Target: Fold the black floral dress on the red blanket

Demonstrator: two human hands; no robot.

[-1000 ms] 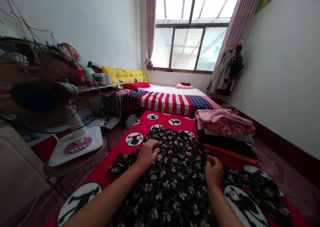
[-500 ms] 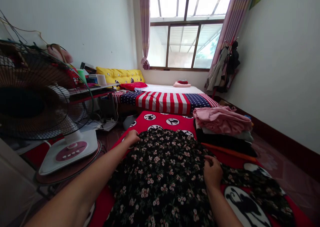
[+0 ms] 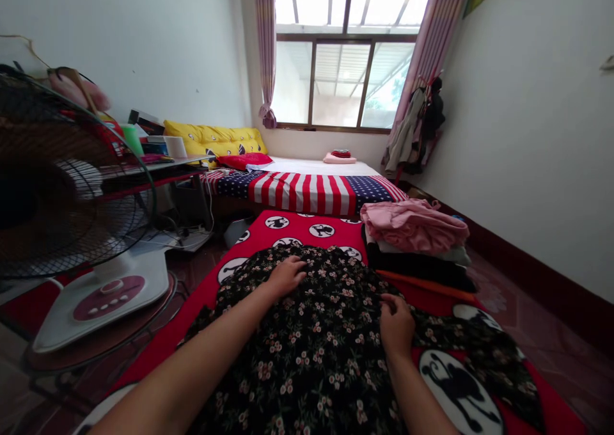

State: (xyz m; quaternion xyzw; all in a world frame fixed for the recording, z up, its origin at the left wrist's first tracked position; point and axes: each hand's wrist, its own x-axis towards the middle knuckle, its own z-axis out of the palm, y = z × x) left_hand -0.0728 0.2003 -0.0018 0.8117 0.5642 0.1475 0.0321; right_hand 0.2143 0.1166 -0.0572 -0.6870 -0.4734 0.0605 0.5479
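Across a red monkey-print cloth (image 3: 298, 224), a black floral fabric garment (image 3: 316, 332), likely light, limp and best taken by its side edges, lies under a loosely open left hand (image 3: 286, 276) and a curled right hand (image 3: 398, 325) whose grip is unclear.

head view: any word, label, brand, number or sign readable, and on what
No text can be read.
Black floral-print garment: no lettering visible.
Red cloth with round white patches: dark figures, no lettering.
White fan base with pink panel: any markings too small.
Red packaging at left: too blurred to read.
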